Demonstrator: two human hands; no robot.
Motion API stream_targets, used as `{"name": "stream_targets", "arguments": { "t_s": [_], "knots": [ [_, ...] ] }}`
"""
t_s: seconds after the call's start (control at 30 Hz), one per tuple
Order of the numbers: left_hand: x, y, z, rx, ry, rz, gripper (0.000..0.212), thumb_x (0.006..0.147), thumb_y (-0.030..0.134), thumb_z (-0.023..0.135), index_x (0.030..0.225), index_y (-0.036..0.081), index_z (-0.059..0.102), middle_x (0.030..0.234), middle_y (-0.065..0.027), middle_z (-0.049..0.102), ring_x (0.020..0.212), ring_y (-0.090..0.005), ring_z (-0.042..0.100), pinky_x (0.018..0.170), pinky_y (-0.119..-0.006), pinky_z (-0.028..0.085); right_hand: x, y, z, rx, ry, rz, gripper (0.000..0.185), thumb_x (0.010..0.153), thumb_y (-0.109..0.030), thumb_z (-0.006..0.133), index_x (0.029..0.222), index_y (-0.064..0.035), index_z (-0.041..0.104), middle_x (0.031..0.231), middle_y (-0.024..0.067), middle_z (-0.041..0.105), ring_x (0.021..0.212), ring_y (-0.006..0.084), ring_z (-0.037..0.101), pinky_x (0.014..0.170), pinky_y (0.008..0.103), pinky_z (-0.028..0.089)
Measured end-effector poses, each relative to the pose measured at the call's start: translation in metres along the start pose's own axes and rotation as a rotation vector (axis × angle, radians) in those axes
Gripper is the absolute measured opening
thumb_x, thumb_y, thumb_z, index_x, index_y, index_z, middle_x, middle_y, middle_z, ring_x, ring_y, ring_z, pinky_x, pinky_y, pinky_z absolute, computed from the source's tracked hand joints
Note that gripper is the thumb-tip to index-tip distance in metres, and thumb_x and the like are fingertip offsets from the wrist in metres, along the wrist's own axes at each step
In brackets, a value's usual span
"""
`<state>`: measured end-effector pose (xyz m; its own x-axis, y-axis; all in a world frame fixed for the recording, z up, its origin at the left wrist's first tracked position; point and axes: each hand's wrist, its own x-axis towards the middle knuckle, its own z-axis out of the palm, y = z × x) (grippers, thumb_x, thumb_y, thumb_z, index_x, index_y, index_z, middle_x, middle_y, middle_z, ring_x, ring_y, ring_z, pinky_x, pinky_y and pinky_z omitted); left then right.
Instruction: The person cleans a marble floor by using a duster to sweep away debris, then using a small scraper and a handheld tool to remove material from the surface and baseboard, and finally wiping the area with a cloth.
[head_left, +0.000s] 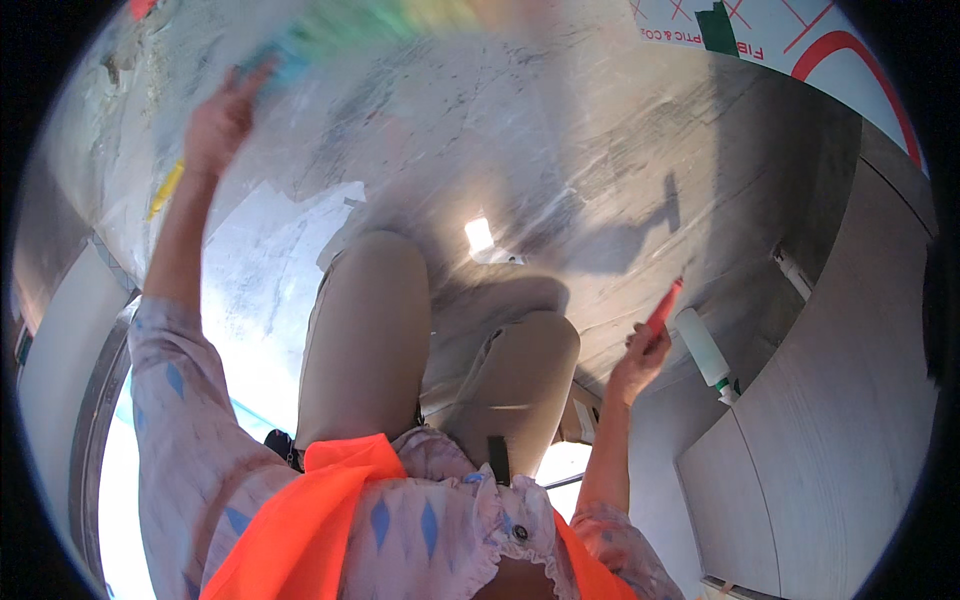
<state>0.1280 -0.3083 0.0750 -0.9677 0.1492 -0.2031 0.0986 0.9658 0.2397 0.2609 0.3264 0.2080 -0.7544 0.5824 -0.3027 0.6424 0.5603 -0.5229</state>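
Observation:
My left hand (221, 127) reaches out at the upper left and grips a multicoloured duster (360, 30). The duster is motion-blurred, running from blue through green to yellow and orange. In my right hand (641, 360) is a red-handled tool (664, 309) with a thin end, pointing away from me. Its exact kind is unclear; its shadow on the marble ends in a broad bar. Both hands are above a grey-veined marble surface (465, 135). A white bottle with a green cap (703, 349) lies just right of my right hand.
My knees (367, 322) are on the marble. A pale sheet (262, 247) lies by my left knee. A yellow object (165, 189) is partly behind my left forearm. A printed white board (840, 67) with green tape (716, 28) covers the far right. A curved panel (840, 360) bounds the right side.

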Motion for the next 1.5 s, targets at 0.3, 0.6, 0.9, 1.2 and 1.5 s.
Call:
{"name": "stream_targets", "arguments": {
  "t_s": [0.3,0.6,0.9,1.2,1.5],
  "knots": [
    [-0.055,0.101,-0.011,-0.230,0.015,0.097,0.071,0.078,0.001,0.057,0.139,0.034,0.050,0.090,-0.0115,0.059,0.068,-0.0304,0.061,0.081,-0.043,0.055,-0.020,-0.076,0.071,-0.266,-0.107,-0.297,0.039,0.093,-0.012,0.058,0.130,-0.0027,0.049,0.118,0.0210,0.059,0.103,0.0357,0.061,0.088,0.0421,0.048],
    [0.004,0.132,0.018,-0.009,0.178,-0.116,0.064,0.082,0.004,0.054,0.140,0.033,0.051,0.103,-0.0134,0.055,0.087,-0.0324,0.057,0.074,-0.041,0.049,0.047,0.039,0.111,-0.461,0.345,-0.232,0.042,0.088,-0.016,0.064,0.126,-0.0028,0.051,0.109,0.0183,0.056,0.103,0.0362,0.052,0.089,0.0461,0.042],
    [0.023,0.181,0.049,0.332,0.266,-0.170,0.055,0.089,0.022,0.048,0.144,0.024,0.046,0.109,-0.0187,0.051,0.097,-0.0356,0.051,0.082,-0.046,0.038,0.082,0.020,0.121,-0.401,0.543,-0.218,0.044,0.086,-0.021,0.057,0.124,-0.0003,0.050,0.110,0.0203,0.053,0.099,0.0394,0.048,0.087,0.0492,0.037],
    [0.026,0.181,0.047,0.507,0.294,-0.231,0.054,0.093,0.031,0.047,0.146,0.024,0.039,0.111,-0.0167,0.048,0.097,-0.0335,0.051,0.083,-0.046,0.038,0.074,-0.004,0.116,-0.230,0.434,-0.128,0.044,0.080,-0.018,0.058,0.120,-0.0011,0.052,0.107,0.0177,0.054,0.098,0.0363,0.049,0.085,0.0469,0.038],
    [0.009,0.192,0.070,0.472,0.413,-0.151,0.056,0.093,0.033,0.044,0.148,0.027,0.034,0.118,-0.0136,0.050,0.107,-0.0298,0.050,0.088,-0.048,0.037,-0.024,0.004,0.111,0.103,0.265,0.064,0.029,0.081,-0.014,0.061,0.106,-0.0008,0.054,0.103,0.0211,0.058,0.097,0.0388,0.059,0.080,0.0470,0.048]
  ]
}}
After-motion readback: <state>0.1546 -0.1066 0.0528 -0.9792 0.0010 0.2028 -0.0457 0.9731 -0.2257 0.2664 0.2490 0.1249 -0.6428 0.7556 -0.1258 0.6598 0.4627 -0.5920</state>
